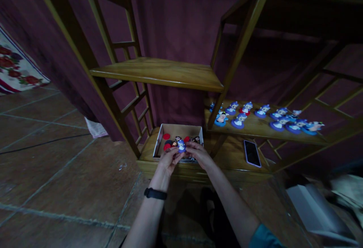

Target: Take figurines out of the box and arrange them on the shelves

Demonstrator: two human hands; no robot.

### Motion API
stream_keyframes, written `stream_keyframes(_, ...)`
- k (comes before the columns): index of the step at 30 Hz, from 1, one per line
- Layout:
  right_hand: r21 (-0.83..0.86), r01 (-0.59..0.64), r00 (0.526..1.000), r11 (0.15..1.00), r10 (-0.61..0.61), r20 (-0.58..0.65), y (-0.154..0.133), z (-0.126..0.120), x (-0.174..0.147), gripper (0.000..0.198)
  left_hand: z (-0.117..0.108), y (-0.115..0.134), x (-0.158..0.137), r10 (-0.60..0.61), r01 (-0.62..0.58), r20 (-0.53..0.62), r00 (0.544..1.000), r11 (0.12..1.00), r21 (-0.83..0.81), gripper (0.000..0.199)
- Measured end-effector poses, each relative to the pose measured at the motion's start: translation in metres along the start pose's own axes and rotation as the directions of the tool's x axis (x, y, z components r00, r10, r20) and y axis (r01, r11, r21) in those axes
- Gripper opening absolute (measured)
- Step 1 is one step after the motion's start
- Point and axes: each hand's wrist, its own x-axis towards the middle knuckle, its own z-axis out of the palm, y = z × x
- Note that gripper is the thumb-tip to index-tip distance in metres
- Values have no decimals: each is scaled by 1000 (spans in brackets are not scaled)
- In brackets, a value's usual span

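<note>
Over the near edge of a shallow cardboard box (159, 137), a small blue-and-white figurine (181, 145) is held upright on its round purple base. My left hand (169, 159) is closed on it from the left, its fingers under the base. Against its right side are the fingertips of my right hand (199, 155), closed around it as well. Inside the box lie red discs (166, 136) and several dark-haired figurines (178, 139), partly hidden by my hands.
The box stands on the low level of a wooden shelf unit (159, 73). On the right shelf several figurines (262, 110) stand in rows. Below them lies a phone (252, 153). Uprights rise on both sides. A white box (314, 210) is on the floor at right.
</note>
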Motion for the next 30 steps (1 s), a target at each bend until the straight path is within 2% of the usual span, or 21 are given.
stream_keyframes(7, 57, -3, 1000, 998, 4, -12, -3, 0, 1, 28, 1, 2, -6, -37, 33, 65, 997, 998, 57, 16)
stream_keyframes(17, 41, 6, 999, 999, -4, -43, -4, 0, 0, 28, 3, 3, -8, -44, 38, 62, 997, 995, 88, 15)
stream_keyframes(30, -2, -4, 997, 1000, 4, 80, -10, 6, -6, 42, 3, 4, -8, -17, 14, 54, 998, 998, 54, 12)
